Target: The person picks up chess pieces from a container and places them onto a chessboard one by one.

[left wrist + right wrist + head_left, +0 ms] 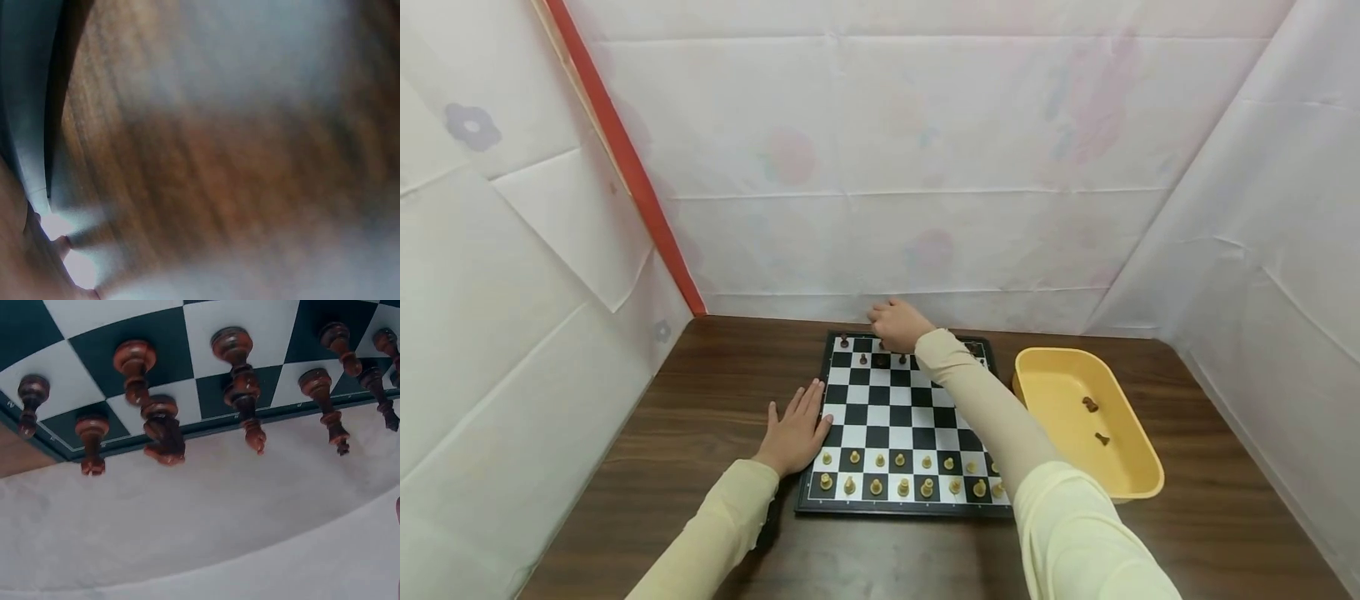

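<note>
A black-and-white chessboard (880, 414) lies on the dark wooden table (700, 392). Light pieces (902, 472) fill its two near rows. A few dark pieces (862, 359) stand along the far rows. My right hand (897, 325) hovers over the far edge with its fingers curled downward; what they hold is hidden. In the right wrist view several dark pieces, among them a knight (164, 430), stand on the board (156, 337), and no fingers touch them. My left hand (795, 432) lies flat on the table against the board's left edge.
A yellow tray (1138, 471) sits to the right of the board with two dark pieces (1089, 404) inside. White cloth walls (925, 208) close in the back and both sides. The left wrist view shows only blurred wood grain (219, 156).
</note>
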